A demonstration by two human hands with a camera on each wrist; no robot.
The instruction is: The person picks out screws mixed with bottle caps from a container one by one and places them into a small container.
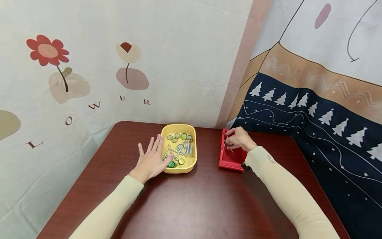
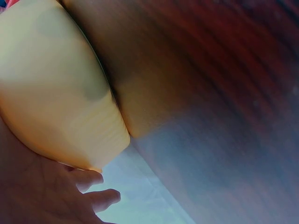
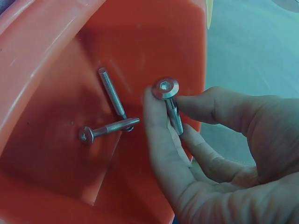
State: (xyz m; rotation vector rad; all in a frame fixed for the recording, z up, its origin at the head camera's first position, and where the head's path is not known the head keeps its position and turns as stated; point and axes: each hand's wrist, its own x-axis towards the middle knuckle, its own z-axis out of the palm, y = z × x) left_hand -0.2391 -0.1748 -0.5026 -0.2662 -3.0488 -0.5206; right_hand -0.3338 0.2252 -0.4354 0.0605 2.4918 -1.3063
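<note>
My right hand pinches a hex-socket bolt between thumb and fingers, head up, over the red tray. Below it in the right wrist view, two more bolts lie crossed on the tray floor, one of them a bolt pointing sideways. My left hand, fingers straight and spread, rests along the left side of the yellow tray, its thumb reaching over the near-left rim. Inside that tray are several silvery bolts and round green and greyish caps.
Both trays stand toward the back of a dark reddish-brown table, with a gap of bare wood between them. A pale printed cloth hangs behind, and a navy cloth with white trees hangs at the right.
</note>
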